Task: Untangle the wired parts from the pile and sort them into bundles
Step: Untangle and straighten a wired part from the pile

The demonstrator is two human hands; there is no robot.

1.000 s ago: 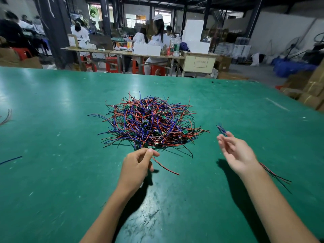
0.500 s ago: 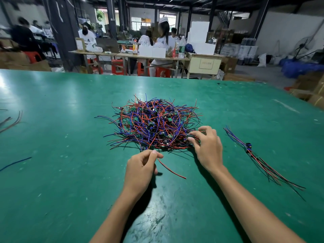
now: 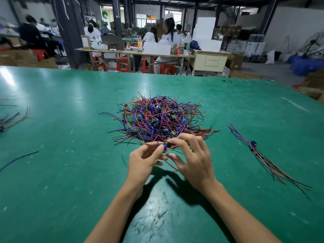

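At the near edge of the pile [image 3: 162, 118], both hands meet over one wired part [image 3: 166, 145]: the left hand [image 3: 142, 161] pinches its wires between thumb and fingertips, and the right hand [image 3: 194, 160] pinches the small dark component end, its other fingers spread. The step in hand looks like freeing a single part from the tangle (its red wire trails down between the hands). The next move probably calls for a slow pull toward the person, watching for snagged neighbours, then carrying it to the bundle [image 3: 263, 155] lying well apart on the right of the green bench [image 3: 70, 172]. By count: one pile, too dense to number; one sorted bundle of several parts; one loose blue wire [image 3: 19, 159] and a few strands [image 3: 15, 118] far left.
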